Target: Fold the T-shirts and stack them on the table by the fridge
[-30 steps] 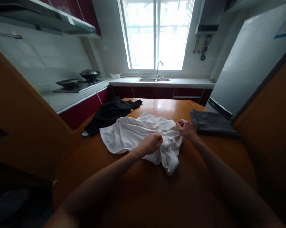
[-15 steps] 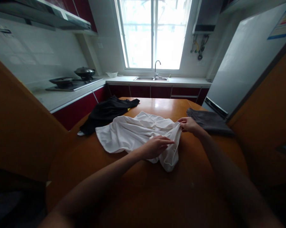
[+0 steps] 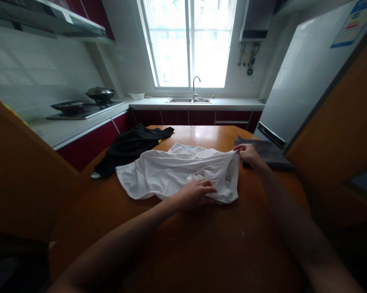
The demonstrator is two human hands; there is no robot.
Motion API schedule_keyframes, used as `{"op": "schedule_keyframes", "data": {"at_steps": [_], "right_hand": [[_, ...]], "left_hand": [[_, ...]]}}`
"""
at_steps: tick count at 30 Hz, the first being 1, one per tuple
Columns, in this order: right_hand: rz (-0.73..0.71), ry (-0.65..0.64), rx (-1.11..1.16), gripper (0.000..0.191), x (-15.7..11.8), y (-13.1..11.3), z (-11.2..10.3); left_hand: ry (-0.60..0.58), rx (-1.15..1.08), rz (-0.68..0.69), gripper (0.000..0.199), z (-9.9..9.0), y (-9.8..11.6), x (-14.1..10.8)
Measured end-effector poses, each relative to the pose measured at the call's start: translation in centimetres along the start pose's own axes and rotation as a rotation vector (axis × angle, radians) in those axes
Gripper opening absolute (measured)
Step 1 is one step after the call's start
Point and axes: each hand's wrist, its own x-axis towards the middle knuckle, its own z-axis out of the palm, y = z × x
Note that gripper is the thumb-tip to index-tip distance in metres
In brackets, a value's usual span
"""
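Pulled out toward the right edge of the worktop (image 3: 208, 240), the near right end of the white garment (image 3: 168, 173), which trailed in a crumpled fold toward the near edge half a second ago, now lies broader and flatter in the head view. At its far right corner the right hand (image 3: 250, 154) pinches the cloth between thumb and fingers. Over the garment's near side the left hand (image 3: 195, 194) rests with loosely bent fingers; whether they grip any cloth, I cannot tell. Just beyond those knuckles the fabric is bunched.

White cloth covers the middle of the worktop, creased lengthwise. By the far left edge lies a rumpled black garment (image 3: 127, 148), close to the white one. Toward the far right edge lies a dark grey folded cloth (image 3: 273, 154), partly hidden behind the right hand.
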Motion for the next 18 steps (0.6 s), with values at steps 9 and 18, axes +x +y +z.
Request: {"op": "schedule_keyframes", "data": {"at_steps": [9,18], "right_hand": [[-0.074,0.089,-0.355,0.022,-0.4,1.7,0.8],[-0.545,-0.402,-0.337,0.022,-1.9,0.9,5.6]], "left_hand": [[-0.264,-0.423,0.081,0.029,-3.2,3.5,-0.3],[0.212,-0.166,-0.563,0.025,-4.2,-6.8,-1.1]]}}
